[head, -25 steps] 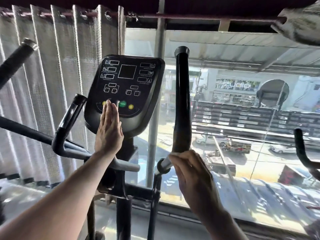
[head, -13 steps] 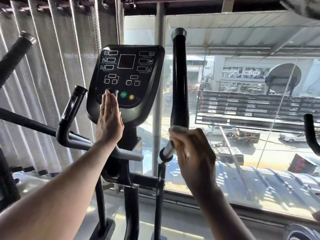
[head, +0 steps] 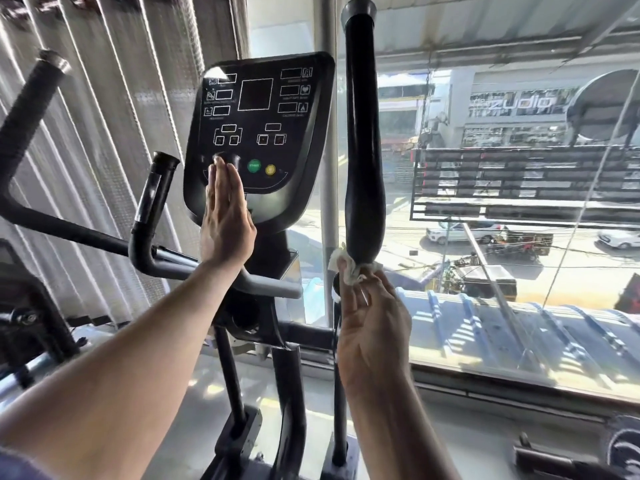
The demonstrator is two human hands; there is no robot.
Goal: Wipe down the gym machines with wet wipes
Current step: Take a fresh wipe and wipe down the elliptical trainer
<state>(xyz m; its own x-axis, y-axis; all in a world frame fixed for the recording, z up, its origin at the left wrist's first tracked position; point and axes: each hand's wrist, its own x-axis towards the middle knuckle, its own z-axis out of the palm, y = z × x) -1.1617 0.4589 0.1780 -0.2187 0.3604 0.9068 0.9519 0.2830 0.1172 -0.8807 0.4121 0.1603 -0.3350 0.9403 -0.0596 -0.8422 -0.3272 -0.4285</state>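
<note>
An elliptical machine stands before a window, its black console facing me. My left hand presses flat against the console's lower left, fingers straight, fingertips by the buttons. The right moving handle, a tall black foam grip, rises just right of the console. At the bottom end of that grip my right hand pinches a crumpled white wet wipe against it. Part of the wipe is hidden behind my fingers.
The left moving handle slants up at the far left. A short fixed handlebar sticks up beside the console. Grey vertical blinds hang at the left; window glass is close behind the machine. Other equipment sits low right.
My right hand with the wipe has slid up from the grip's lower joint, and the wipe now shows above my fingers. The left hand stays flat on the console. My view has tilted down.
</note>
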